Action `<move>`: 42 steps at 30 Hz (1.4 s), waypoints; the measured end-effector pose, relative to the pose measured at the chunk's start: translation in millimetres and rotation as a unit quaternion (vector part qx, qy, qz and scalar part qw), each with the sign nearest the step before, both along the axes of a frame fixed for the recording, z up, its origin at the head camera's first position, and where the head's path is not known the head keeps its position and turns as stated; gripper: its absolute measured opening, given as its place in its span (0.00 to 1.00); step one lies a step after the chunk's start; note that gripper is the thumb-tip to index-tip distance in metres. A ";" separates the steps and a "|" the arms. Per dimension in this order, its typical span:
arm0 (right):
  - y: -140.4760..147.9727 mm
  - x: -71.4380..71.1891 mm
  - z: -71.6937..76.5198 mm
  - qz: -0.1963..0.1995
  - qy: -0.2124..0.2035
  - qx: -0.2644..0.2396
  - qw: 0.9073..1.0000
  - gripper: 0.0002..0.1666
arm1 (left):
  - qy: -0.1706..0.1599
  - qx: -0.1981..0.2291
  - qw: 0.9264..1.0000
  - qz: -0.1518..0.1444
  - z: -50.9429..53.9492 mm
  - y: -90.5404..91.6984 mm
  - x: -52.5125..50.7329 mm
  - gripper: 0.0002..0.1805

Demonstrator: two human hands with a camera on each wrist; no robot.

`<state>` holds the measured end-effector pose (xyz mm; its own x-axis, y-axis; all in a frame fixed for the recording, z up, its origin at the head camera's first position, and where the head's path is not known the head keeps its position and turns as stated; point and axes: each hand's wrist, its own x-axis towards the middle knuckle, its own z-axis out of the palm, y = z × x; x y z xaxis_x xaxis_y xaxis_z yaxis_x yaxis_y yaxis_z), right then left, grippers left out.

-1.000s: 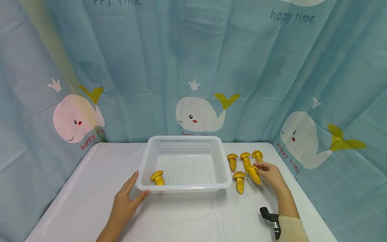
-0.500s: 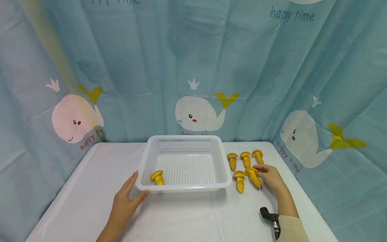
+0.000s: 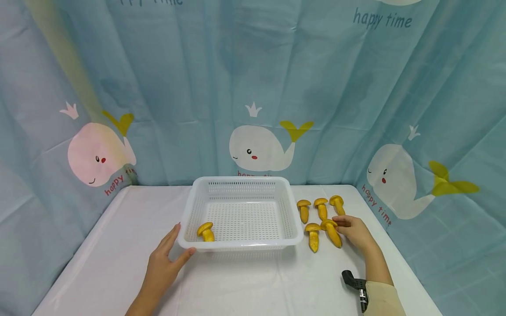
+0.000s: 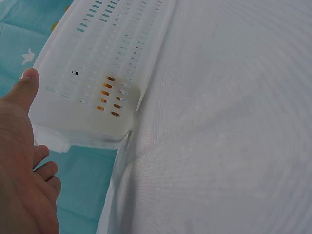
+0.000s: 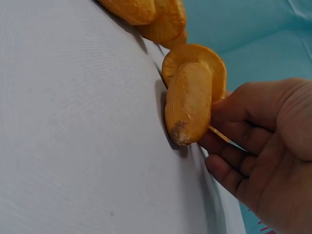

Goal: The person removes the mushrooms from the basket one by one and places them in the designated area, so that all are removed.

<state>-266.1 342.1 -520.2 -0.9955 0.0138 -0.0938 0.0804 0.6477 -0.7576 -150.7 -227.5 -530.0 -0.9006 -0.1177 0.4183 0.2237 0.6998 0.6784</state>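
A white perforated plastic basket (image 3: 241, 244) stands mid-table with one yellow mushroom (image 3: 207, 232) inside its near left corner. My left hand (image 3: 163, 263) rests at that corner, thumb by the front rim and straight fingers along the left side. In the left wrist view, the thumb touches the basket's wall (image 4: 87, 105). To the right of the basket, my right hand (image 3: 354, 230) pinches a yellow mushroom (image 3: 332, 232) near its cap. The right wrist view has this mushroom (image 5: 189, 105) lying against the tablecloth, thumb at its side and the other fingers partly behind it.
Several more mushrooms lie right of the basket: one mushroom (image 3: 313, 237) in the near row, and a back row that includes another mushroom (image 3: 303, 211). A black device (image 3: 354, 281) is fixed at the right wrist. A blue curtain (image 3: 253, 87) closes off the white table.
The pinched mushroom has come down and slightly nearer, from overlapping a back-row mushroom to lying beside the near-row one. My right hand shifted slightly toward me. The left hand stays at the basket.
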 end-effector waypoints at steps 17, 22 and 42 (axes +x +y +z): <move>1.0 3.0 15.9 0.005 0.024 0.015 1.000 0.22 | -0.004 0.005 1.000 -0.001 -0.1 0.4 0.6 0.51; -4.3 5.6 28.3 0.006 0.041 0.017 0.999 0.22 | -0.008 0.006 1.000 -0.001 0.3 0.7 0.6 0.51; -38.2 22.3 77.0 -0.001 0.106 -0.001 0.994 0.22 | 0.003 0.008 1.000 -0.003 -1.3 -1.4 -2.6 0.52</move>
